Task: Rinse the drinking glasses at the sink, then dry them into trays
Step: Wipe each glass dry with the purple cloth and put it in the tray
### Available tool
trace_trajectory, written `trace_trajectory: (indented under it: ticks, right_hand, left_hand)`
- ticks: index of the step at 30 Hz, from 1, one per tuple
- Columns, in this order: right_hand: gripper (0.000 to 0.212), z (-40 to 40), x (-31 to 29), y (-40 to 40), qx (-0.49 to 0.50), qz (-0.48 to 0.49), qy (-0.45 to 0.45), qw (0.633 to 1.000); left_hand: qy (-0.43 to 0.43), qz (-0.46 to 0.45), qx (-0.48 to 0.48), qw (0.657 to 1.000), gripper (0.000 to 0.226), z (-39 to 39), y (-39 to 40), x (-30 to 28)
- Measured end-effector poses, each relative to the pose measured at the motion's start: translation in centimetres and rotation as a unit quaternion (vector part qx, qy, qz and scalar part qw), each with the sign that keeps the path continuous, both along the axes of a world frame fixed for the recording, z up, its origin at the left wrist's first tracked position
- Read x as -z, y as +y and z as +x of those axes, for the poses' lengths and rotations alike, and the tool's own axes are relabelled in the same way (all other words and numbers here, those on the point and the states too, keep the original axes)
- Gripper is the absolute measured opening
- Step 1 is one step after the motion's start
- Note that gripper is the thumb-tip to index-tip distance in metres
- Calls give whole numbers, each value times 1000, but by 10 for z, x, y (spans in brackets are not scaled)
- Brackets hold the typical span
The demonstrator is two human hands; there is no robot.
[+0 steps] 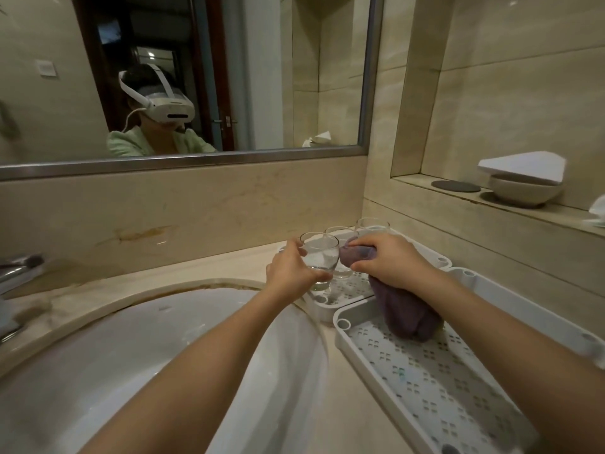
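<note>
Fingers [322, 275] of the left hand [291, 270] are curling round one glass [319, 257], lifting it at the far tray [438, 258]; right hand [389, 260] is gripping a purple cloth [404, 309] trailing into the near tray [409, 381] at 5 o'clock. Two trays are sitting on the counter [209, 267] right of the sink [131, 348]. Three glasses are showing, two [339, 234] [371, 224] standing in the far tray.

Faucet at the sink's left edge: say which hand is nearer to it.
Left. The left hand grips a glass right of the faucet; the right hand, holding the purple cloth, is farther right.
</note>
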State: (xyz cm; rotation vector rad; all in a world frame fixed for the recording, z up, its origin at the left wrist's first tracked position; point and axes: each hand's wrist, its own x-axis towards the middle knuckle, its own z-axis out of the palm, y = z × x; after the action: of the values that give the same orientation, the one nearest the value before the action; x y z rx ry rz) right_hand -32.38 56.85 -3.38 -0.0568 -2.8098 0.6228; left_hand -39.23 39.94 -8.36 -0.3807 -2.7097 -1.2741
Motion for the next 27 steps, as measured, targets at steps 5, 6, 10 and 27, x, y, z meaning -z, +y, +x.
trace_trajectory:
  ticks: [5,6,10,27]
  right_hand:
    - [40,-7,4,-10,-6,30,-10,999]
    - [39,-9,4,-11,-6,31,-11,999]
    - [38,-16,6,-13,0,33,-25,999]
    - [55,33,-54,-79,-110,23,17,994]
  left_hand:
    - [1,-37,-17,999,86,-9,-2,7]
    - [2,-42,-17,999,89,-11,-2,7]
    - [6,-59,-35,998,92,-20,0,6]
    - [78,-374,-68,921,53,71,-105,-73]
